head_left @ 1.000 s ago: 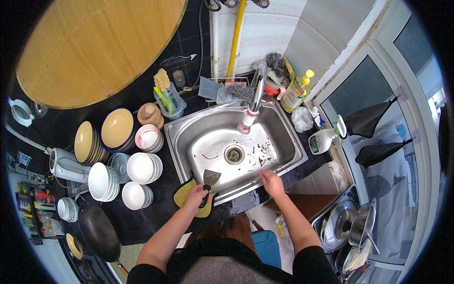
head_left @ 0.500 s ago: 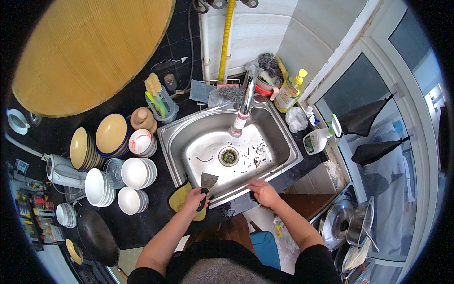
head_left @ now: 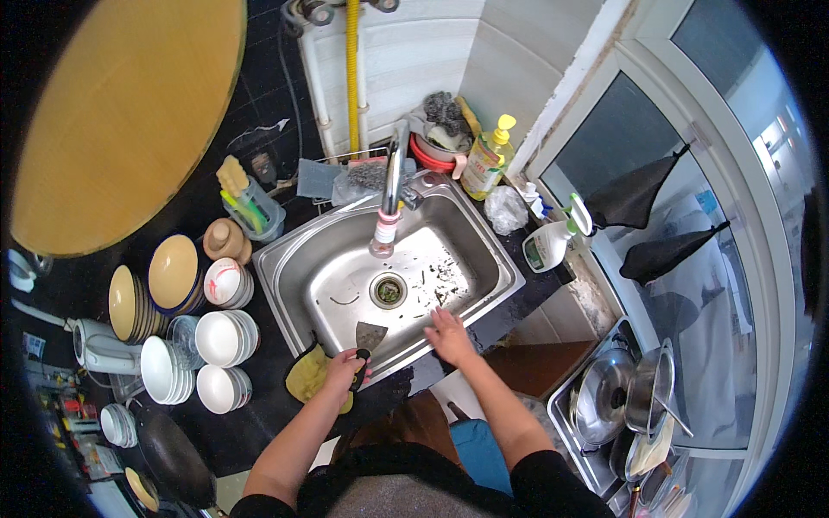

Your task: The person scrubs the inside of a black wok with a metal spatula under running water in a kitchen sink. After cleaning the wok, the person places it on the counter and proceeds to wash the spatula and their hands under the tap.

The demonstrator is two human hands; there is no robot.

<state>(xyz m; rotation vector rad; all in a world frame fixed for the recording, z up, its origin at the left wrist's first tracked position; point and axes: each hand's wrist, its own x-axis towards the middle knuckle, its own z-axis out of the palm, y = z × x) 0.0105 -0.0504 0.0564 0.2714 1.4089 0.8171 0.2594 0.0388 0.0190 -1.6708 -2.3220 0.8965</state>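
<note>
My left hand (head_left: 344, 373) is closed around the black handle of a scraper (head_left: 370, 335). Its flat metal blade points into the stainless steel sink (head_left: 291, 269), over the near left part of the basin. Beneath that hand, a yellow cloth with a dark edge (head_left: 308, 376) lies at the sink's front left corner. My right hand (head_left: 450, 337) is open with fingers spread, above the near rim of the sink, holding nothing. Dark scraps (head_left: 443, 278) are scattered over the right of the basin floor, and green bits sit in the drain (head_left: 388, 291). The faucet (head_left: 391, 186) hangs over the basin.
Stacked white bowls (head_left: 221, 338) and yellow bowls (head_left: 173, 272) stand left of the sink. Behind it is a utensil holder (head_left: 264, 221). A yellow-topped soap bottle (head_left: 486, 164) and a spray bottle (head_left: 547, 246) stand to the right. Pots (head_left: 646, 397) sit at the lower right.
My right hand has moved from the sink's front edge inward over the basin, and its fingers have spread. My left hand still holds the scraper. The whole view has shifted and tilted.
</note>
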